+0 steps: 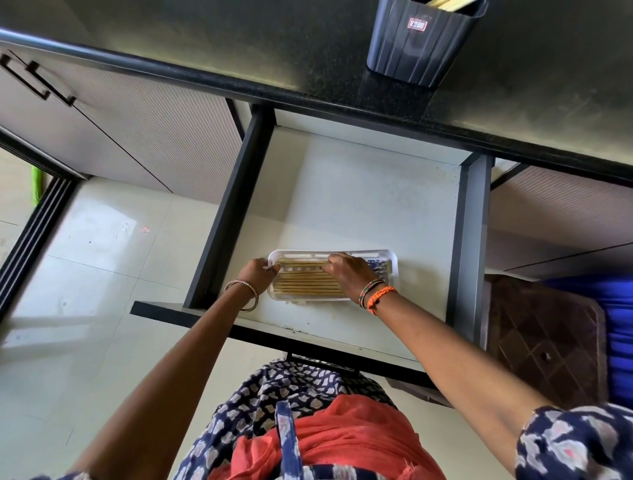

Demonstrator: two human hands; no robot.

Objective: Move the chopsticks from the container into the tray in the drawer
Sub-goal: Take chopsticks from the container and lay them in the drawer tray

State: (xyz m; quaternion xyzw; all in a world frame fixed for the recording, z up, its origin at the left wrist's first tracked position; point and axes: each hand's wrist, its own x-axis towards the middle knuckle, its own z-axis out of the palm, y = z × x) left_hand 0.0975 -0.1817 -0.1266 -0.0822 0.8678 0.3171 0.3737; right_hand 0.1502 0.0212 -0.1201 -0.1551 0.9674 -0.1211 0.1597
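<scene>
A white plastic tray point(390, 262) lies near the front of the open drawer point(359, 192). Several wooden chopsticks point(305, 282) lie side by side in it, lengthwise left to right, with patterned blue ends at the right. My left hand point(258, 274) grips the tray's left rim. My right hand point(346, 270) is over the tray, its fingertips curled onto the chopsticks near the far side. A dark ribbed container point(419, 44) stands on the black counter above, with pale chopstick tops point(452, 4) showing at its mouth.
The black countertop point(274, 51) overhangs the drawer's back. Dark drawer side rails point(236, 198) run left and right. Closed cabinet doors with a black handle point(37, 78) are at the left. A brown patterned object point(544, 342) and blue fabric sit at the right.
</scene>
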